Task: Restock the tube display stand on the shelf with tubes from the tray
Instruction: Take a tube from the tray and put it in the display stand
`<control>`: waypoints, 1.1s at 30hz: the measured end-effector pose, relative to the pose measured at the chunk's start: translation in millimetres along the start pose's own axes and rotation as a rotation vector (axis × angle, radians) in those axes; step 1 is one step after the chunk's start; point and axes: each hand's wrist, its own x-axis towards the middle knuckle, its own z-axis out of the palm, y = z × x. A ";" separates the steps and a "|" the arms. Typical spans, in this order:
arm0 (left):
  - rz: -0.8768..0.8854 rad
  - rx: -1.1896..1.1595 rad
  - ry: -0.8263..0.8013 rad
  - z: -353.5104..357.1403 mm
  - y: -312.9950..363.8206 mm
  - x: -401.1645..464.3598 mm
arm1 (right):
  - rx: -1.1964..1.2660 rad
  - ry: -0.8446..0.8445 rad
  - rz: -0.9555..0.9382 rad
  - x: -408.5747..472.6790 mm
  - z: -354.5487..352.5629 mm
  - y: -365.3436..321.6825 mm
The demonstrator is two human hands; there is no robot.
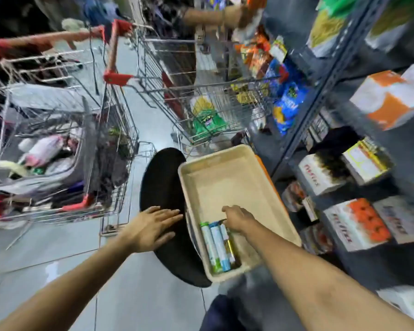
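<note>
Right hand (237, 219) reaches into beige tray (227, 163), grip over tubes (216, 244) unclear; left hand (157, 224) flat, fingers spread, on black stool (161, 177).

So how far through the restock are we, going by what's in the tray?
Done: the beige tray is mostly bare, so most tubes may be gone already. In hand: the right hand reaches onto the last few tubes at its near end; grip unclear. The left hand rests flat on the black stool. Left: shelving them; the stand isn't identifiable.
</note>
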 end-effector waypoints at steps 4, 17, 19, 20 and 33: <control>0.058 0.069 -0.032 3.2 -2.2 5.4 | -0.093 -0.108 0.031 11.0 10.4 -2.0; 0.030 0.087 -0.036 3.7 -4.1 3.3 | 0.011 -0.081 0.072 8.9 0.2 -16.0; 0.000 0.068 -0.068 -1.9 -3.1 4.0 | -0.014 -0.154 0.024 -5.9 -31.6 -12.6; -0.013 0.030 -0.045 -9.7 -0.8 8.9 | -0.007 -0.169 0.001 -17.5 -51.5 -8.1; 0.555 -0.273 0.781 -369.8 232.3 209.0 | 0.177 0.457 -0.089 -374.9 -324.2 66.0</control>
